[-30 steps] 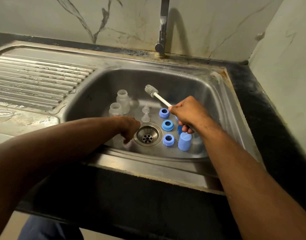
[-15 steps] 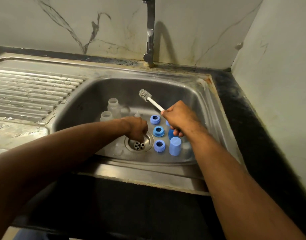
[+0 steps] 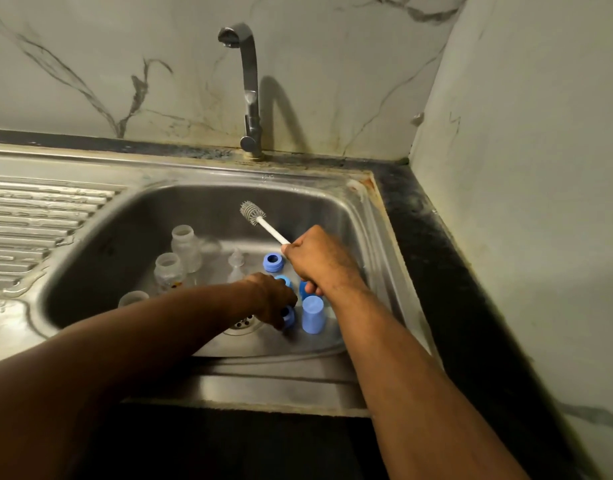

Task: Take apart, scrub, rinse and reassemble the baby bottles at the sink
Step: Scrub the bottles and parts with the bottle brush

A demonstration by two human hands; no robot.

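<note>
Right hand (image 3: 320, 261) grips a white-handled grey bottle brush (image 3: 253, 213), head raised. Left hand (image 3: 273, 303) curls round a blue screw ring (image 3: 288, 317) beside the steel drain (image 3: 242, 325). No writing is readable.

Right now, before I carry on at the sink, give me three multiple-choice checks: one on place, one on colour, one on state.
1. Where is the left hand?
A. on the draining board
B. at the blue ring beside the drain
C. on the tap

2. What colour is the upturned cap?
A. blue
B. red
C. green

3. How is the right hand?
A. lying flat and bare
B. gripping the brush
C. holding a bottle

B, its fingers reach that ring; A, the cap is plainly blue; B, its fingers wrap the white handle.
</note>
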